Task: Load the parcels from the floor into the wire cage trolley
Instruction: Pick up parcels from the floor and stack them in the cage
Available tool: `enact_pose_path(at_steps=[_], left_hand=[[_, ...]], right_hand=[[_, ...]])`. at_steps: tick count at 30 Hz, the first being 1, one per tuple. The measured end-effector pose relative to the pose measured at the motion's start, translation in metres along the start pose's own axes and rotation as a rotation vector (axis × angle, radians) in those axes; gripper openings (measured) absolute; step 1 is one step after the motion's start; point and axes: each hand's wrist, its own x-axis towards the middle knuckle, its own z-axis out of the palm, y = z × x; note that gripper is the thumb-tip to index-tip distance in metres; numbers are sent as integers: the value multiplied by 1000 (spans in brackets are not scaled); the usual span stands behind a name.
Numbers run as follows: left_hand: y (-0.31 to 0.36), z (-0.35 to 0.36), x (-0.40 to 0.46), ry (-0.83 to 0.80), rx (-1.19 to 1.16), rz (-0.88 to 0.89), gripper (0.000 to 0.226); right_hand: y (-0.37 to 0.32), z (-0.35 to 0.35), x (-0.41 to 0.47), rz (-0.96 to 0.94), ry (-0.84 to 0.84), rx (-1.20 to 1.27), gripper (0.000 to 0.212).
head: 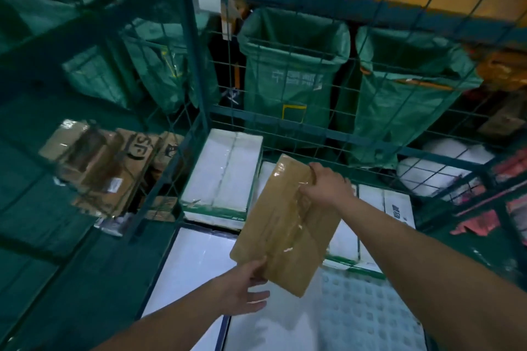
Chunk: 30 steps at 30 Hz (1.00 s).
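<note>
A flat brown cardboard parcel [286, 226], wrapped in clear tape, hangs tilted over the inside of the green wire cage trolley [196, 111]. My right hand [326, 185] grips its far top edge. My left hand [246, 291] holds its near bottom corner, thumb on top and fingers underneath. Below the parcel lie white parcels inside the cage: one tall white box [225, 171] at the back left, flat white ones [194, 265] in front, and a bubble-wrap parcel [368, 313] at the right.
Beyond the cage's back mesh hang green open sacks [293, 77] on frames. Brown cartons [105, 168] sit outside the left mesh wall. White bags [445, 168] and pink packets [479, 222] lie to the right outside.
</note>
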Motion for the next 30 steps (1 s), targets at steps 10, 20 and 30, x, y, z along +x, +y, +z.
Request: enact_pose_path(at_steps=[10, 20, 30], left_hand=[[55, 19, 155, -21, -123, 139, 55], [149, 14, 229, 181, -20, 234, 36], [172, 6, 253, 273, 18, 306, 36]], right_hand=[[19, 82, 160, -276, -40, -180, 73], [84, 199, 169, -161, -210, -41, 94], [95, 219, 188, 31, -174, 220, 107]])
